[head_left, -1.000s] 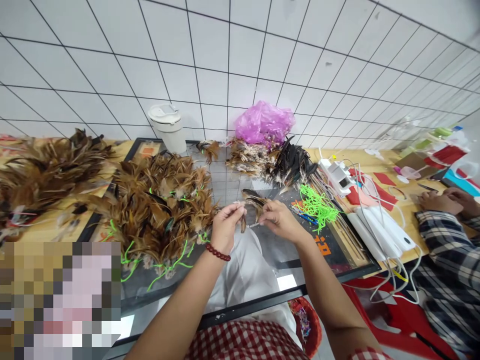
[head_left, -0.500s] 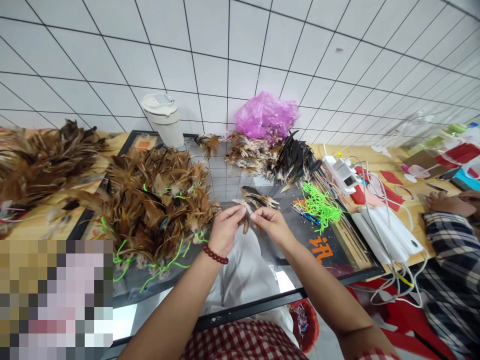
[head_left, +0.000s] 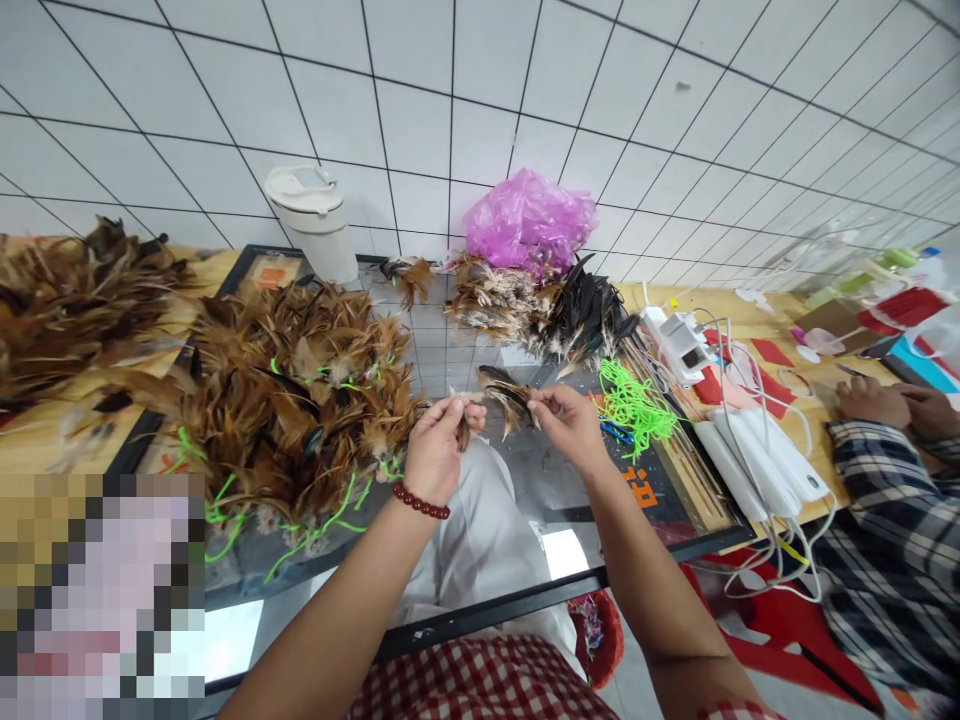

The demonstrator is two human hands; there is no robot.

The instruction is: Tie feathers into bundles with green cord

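Observation:
My left hand (head_left: 436,450), with a dark red bead bracelet on the wrist, is closed in a pinch on a feather (head_left: 463,432); its pale quill end shows at the fingertips. My right hand (head_left: 568,428) has thumb and fingers pinched together on a feather at the right end of a small loose bunch of brown and black feathers (head_left: 504,385). That bunch lies on the dark glass tabletop (head_left: 442,350). Left of my hands is a large heap of brown feather bundles (head_left: 300,390), tied with bright green cord.
A white lidded cup (head_left: 315,225) stands by the tiled wall. Pale and black feathers (head_left: 592,315) lie beneath a pink plastic bag (head_left: 529,225). Green cord (head_left: 637,405), a power strip (head_left: 679,345) and cables lie rightward, near a co-worker's hands (head_left: 874,400). More feathers (head_left: 75,310) lie far left.
My hands have moved apart. The left has shifted slightly left with its feather, and the right has gone to the small feather bunch. The camera view has shifted slightly.

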